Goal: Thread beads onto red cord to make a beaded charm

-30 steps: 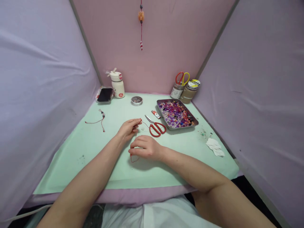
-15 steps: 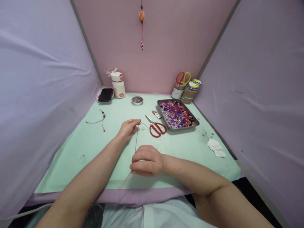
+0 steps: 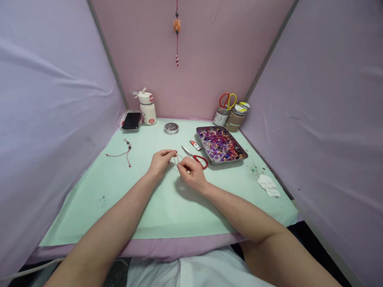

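Near the middle of the table, my left hand point(image 3: 161, 162) pinches a thin red cord point(image 3: 175, 160) at a small loop or knot by the fingertips. Close on its right, my right hand point(image 3: 192, 172) is closed on another stretch of the same cord, which hangs in a short loop below the fingers. Red-handled scissors point(image 3: 201, 160) lie just behind my right hand, which hides part of their handles; the blades point to the back left. A small red and white tube or lighter point(image 3: 195, 145) rests beside the blades.
At right sits a metal tray point(image 3: 223, 162) of mixed beads, with a jar of scissors point(image 3: 220, 117) and a brown jar point(image 3: 235, 121) behind. A round bead box point(image 3: 171, 128), white bottle point(image 3: 148, 113), phone point(image 3: 131, 120), beaded cord point(image 3: 129, 146) and crumpled tissue point(image 3: 268, 185) lie around.
My right hand has moved from near the table's front edge up beside my left hand. The cord, stretched taut before, now hangs slack in loops. My left hand stays nearly in place.
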`<act>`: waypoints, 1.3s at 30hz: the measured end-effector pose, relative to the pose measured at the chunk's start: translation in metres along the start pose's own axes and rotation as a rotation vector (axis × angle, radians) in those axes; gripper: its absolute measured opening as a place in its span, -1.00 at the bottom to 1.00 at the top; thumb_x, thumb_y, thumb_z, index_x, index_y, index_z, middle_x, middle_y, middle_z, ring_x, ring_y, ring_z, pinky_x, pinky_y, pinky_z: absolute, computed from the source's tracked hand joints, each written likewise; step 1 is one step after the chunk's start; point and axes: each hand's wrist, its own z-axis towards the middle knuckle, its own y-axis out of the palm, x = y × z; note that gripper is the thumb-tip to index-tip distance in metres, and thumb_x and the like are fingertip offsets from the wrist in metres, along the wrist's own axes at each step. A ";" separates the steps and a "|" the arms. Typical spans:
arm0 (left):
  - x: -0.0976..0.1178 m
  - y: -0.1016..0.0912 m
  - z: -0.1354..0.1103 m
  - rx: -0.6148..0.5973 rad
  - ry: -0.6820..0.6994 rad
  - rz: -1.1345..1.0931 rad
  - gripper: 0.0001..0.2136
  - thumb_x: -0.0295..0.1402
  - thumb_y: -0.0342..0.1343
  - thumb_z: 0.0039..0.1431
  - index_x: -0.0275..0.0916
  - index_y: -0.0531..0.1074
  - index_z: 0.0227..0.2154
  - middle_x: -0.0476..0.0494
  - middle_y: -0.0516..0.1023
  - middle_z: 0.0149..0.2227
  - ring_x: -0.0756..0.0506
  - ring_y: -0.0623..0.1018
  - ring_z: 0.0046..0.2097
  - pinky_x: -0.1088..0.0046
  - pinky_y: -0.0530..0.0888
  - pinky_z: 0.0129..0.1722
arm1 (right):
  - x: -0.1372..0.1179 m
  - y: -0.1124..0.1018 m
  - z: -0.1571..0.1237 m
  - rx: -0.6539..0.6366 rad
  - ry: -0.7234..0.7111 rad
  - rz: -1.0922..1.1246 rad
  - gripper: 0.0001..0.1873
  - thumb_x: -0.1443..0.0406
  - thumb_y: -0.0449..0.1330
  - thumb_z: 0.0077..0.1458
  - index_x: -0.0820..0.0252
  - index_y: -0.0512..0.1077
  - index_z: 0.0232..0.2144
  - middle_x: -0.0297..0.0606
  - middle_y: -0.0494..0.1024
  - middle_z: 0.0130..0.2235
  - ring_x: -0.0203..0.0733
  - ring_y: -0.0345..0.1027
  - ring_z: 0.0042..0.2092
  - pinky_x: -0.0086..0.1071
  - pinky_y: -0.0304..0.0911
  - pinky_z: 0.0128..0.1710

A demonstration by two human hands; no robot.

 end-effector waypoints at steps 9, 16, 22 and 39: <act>0.010 0.006 -0.012 -0.010 0.219 0.097 -0.84 -0.26 0.24 -0.11 -0.25 0.57 -0.49 -0.14 0.62 -0.37 -0.10 0.53 -0.25 0.39 0.40 -0.17 | 0.021 0.004 0.005 0.014 0.315 0.118 -0.80 0.24 0.09 0.02 0.16 0.25 -0.59 -0.44 0.25 -0.57 -0.34 0.12 -0.49 -0.45 0.07 -0.46; 0.008 0.008 -0.015 -0.024 0.285 0.185 -0.84 -0.27 0.21 -0.07 -0.25 0.57 -0.47 -0.14 0.63 -0.37 -0.09 0.53 -0.28 0.39 0.41 -0.19 | 0.024 0.002 0.008 0.050 0.366 0.155 -0.80 0.22 0.12 0.01 0.17 0.29 -0.58 -0.43 0.31 -0.55 -0.34 0.15 -0.48 -0.45 0.10 -0.44; 0.008 0.008 -0.016 -0.018 0.306 0.230 -0.81 -0.24 0.19 -0.06 -0.26 0.57 -0.47 -0.14 0.62 -0.38 -0.09 0.52 -0.30 0.39 0.41 -0.21 | 0.027 0.003 0.010 0.071 0.463 0.355 -0.77 0.14 0.23 -0.05 0.17 0.34 -0.43 -0.44 0.37 -0.52 -0.39 0.15 -0.53 -0.47 0.07 -0.51; 0.009 0.010 -0.018 -0.159 0.287 0.272 -0.81 -0.23 0.18 -0.06 -0.24 0.58 -0.46 -0.13 0.60 -0.40 -0.09 0.50 -0.31 0.40 0.39 -0.24 | 0.026 -0.010 0.020 0.107 0.483 0.424 -0.66 0.04 0.26 -0.10 0.17 0.40 -0.39 -0.47 0.28 -0.57 -0.44 0.02 -0.61 -0.48 -0.04 -0.62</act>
